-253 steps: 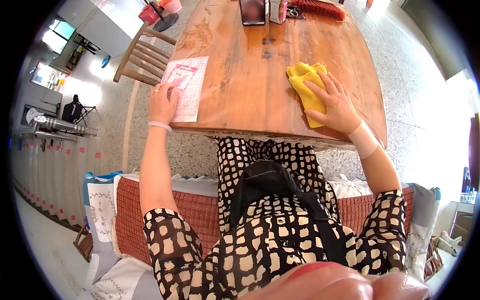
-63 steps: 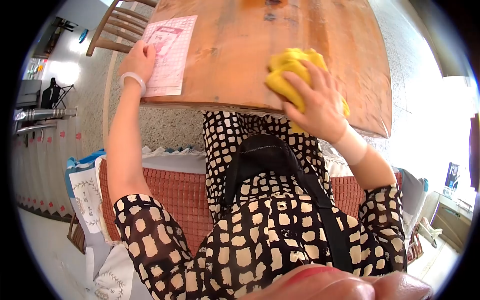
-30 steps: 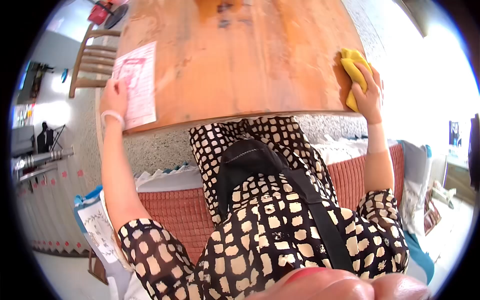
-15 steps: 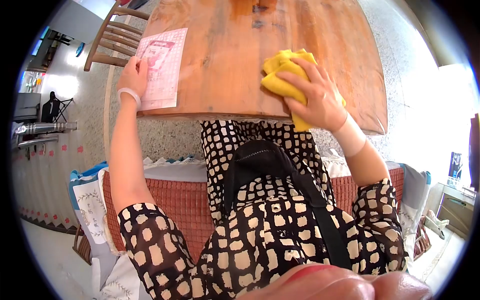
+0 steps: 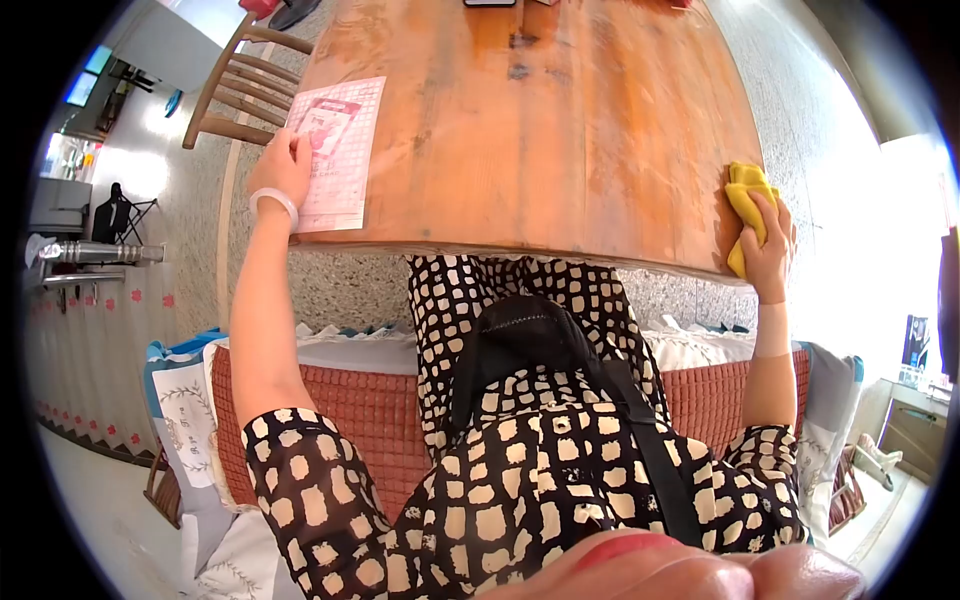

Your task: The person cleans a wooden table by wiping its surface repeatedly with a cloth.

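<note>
A wooden table with a glossy, transparent cover fills the upper middle of the head view. Near its right edge, my right hand is closed round a yellow cloth, which is bunched up against the tabletop. Over at the left edge, my left hand rests with curled fingers on a white and pink gridded sheet. A smaller pink printed card lies on the sheet beside those fingertips. Whether the left fingers pinch the paper is hidden.
A wooden chair stands left of the table. At the table's far edge lies a dark object, partly cut off, with a bit of red to its right. Beneath me is a seat with a reddish-brown woven mat.
My right hand has moved with the yellow cloth from the middle right of the table to its right edge. My left hand stays by the sheet. The view has shifted slightly.
</note>
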`<move>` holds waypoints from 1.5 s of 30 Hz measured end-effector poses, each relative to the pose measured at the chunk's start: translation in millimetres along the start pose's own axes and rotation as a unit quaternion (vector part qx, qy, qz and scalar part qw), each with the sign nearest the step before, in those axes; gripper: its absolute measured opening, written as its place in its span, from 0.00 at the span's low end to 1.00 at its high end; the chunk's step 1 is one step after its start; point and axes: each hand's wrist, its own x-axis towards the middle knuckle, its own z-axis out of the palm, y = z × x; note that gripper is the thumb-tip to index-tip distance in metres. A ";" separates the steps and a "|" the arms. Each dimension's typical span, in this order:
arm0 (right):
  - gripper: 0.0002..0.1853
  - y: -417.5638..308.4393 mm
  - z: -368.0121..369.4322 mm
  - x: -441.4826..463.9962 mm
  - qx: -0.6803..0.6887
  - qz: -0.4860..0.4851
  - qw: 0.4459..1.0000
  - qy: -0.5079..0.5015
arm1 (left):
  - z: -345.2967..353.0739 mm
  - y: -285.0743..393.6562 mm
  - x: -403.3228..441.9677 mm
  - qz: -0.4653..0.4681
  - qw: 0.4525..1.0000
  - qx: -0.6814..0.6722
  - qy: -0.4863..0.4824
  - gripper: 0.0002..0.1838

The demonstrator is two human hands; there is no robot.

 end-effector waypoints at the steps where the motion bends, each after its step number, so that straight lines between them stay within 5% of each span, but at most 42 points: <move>1: 0.25 -9.7 -0.5 -1.5 -0.020 0.002 1.000 -0.008 | -0.4 0.8 0.3 -0.002 1.000 -0.003 0.001 0.15; 8: 0.26 -114.5 -13.4 -3.9 0.050 -0.124 0.983 -0.129 | -3.6 5.8 -1.2 -0.004 1.000 0.007 -0.001 0.14; 13: 0.26 -61.7 24.2 58.4 0.104 -0.132 0.981 -0.092 | -2.5 4.7 -1.9 0.008 1.000 -0.020 -0.006 0.13; 26: 0.27 29.5 97.7 201.9 -0.034 0.022 0.998 -0.042 | -2.7 2.1 0.4 -0.013 0.999 -0.028 -0.009 0.14; 31: 0.27 28.3 91.8 169.0 -0.023 -0.032 0.999 -0.024 | -5.7 5.5 0.5 -0.025 0.999 0.003 -0.021 0.15; 38: 0.24 -15.6 -6.3 21.7 0.060 -0.173 0.982 -0.036 | 4.9 -4.7 5.4 -0.006 1.000 0.001 0.003 0.16; 45: 0.25 -24.6 -20.9 -8.8 0.046 -0.141 0.987 -0.059 | -6.0 9.9 2.8 -0.031 0.999 0.030 -0.023 0.16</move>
